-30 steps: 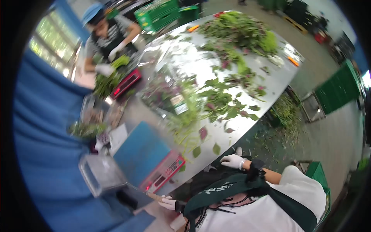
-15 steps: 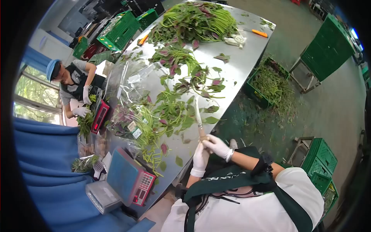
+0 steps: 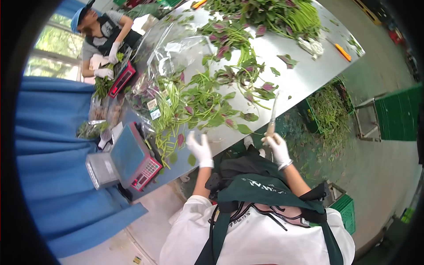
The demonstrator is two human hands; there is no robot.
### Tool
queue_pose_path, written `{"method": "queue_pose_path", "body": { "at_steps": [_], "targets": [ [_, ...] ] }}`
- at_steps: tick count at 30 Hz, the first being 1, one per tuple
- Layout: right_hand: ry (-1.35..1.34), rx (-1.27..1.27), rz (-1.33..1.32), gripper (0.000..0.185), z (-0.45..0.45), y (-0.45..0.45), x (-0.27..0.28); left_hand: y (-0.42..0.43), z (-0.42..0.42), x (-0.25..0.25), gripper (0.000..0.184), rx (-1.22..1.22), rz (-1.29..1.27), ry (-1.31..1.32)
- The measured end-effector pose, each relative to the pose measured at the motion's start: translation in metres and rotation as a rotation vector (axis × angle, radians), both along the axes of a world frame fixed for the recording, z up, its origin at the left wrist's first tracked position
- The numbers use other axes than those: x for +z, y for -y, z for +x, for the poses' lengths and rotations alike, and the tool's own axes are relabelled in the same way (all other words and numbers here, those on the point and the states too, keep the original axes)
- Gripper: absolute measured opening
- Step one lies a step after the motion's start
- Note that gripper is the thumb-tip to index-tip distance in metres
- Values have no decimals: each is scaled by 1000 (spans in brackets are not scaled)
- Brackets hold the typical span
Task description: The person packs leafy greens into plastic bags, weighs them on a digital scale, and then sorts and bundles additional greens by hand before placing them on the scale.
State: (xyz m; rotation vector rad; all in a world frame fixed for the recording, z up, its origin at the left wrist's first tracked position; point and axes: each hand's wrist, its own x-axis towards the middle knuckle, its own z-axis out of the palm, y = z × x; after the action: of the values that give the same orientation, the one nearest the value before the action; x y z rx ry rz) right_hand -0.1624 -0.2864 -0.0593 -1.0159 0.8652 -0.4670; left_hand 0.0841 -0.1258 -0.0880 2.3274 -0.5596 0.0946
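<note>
My right hand, in a white glove, grips the handle of a knife at the table's near edge, blade pointing away from me. My left hand, also gloved, hovers at the near edge with fingers spread and nothing in it. Just beyond it lie loose leafy greens, green with purple leaves, and short cut stems. Clear plastic bags lie further left, one over greens with a printed label. A big heap of the same greens covers the far end.
A red scale with a blue-grey plate stands at the left. Across the table a co-worker handles greens at another red scale. A green crate of trimmings stands on the floor at right. An orange-handled knife and white cloth lie far right.
My hands, together at the knife before, are now apart: the left has let go and moved left, while the right carries the knife to the right. The view has shifted too.
</note>
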Motion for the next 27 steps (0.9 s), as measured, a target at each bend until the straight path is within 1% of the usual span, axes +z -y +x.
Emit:
{"method": "queue_pose_path", "body": {
  "at_steps": [2, 4, 6, 7, 10, 11, 12, 13, 14, 15, 16, 17, 18, 19, 20, 22, 23, 24, 25, 26, 27],
  "targets": [
    [-102, -15, -65, 26, 1, 37, 7, -27, 35, -3, 66, 445, 423, 164],
    [-136, -100, -79, 23, 2, 84, -7, -55, 73, -22, 79, 745, 580, 82],
    [-241, -140, -113, 25, 2, 135, -18, -83, 107, -45, 80, 728, 486, 2],
    [-272, -157, -130, 25, 5, 158, -21, -81, 115, -47, 78, 700, 498, -72],
    [-328, -223, -169, 26, 11, 211, -30, -48, 106, -50, 72, 540, 554, 0],
    [-325, -250, -134, 27, 13, 226, -34, -34, 96, -47, 66, 441, 512, -1],
    [-328, -265, -126, 27, 16, 234, -35, -21, 84, -56, 62, 300, 342, 111],
    [-329, -279, -119, 27, 19, 242, -35, 2, 69, -38, 59, 155, 172, -78],
    [-326, -293, -110, 27, 21, 248, -37, 27, 48, -31, 59, 107, 233, -58],
    [-350, -284, -136, 28, 22, 254, -41, 46, 33, -33, 61, -34, 157, -97],
    [-398, -254, -179, 30, 21, 262, -47, 66, 14, -35, 64, -116, 190, -153],
    [-406, -244, -236, 32, 18, 271, -55, 84, 7, -25, 65, -302, 165, -169],
    [-413, -234, -287, 33, 15, 280, -62, 100, 5, -19, 66, -415, 211, -248],
    [-517, -202, -404, 34, 12, 290, -63, 115, 8, -12, 64, -451, 125, -310],
    [-621, -164, -521, 35, 8, 303, -65, 129, 10, -4, 63, -483, 38, -374],
    [-793, -107, -756, 38, 4, 322, -63, 152, 25, 22, 56, -450, 98, -399],
    [-860, -90, -879, 39, 6, 329, -56, 162, 30, 29, 44, -364, 96, -331],
    [-919, -73, -1004, 41, 10, 337, -48, 172, 34, 46, 31, -260, 135, -404],
    [-950, -47, -1176, 46, 18, 344, -40, 180, 36, 58, 26, -154, 203, -392],
    [-1080, -137, -1333, 50, 36, 340, -33, 188, 32, 65, 22, -49, 268, -378],
    [-881, -92, -1418, 53, 50, 343, -23, 196, 25, 67, 20, -3, 249, -296]
  ]
}}
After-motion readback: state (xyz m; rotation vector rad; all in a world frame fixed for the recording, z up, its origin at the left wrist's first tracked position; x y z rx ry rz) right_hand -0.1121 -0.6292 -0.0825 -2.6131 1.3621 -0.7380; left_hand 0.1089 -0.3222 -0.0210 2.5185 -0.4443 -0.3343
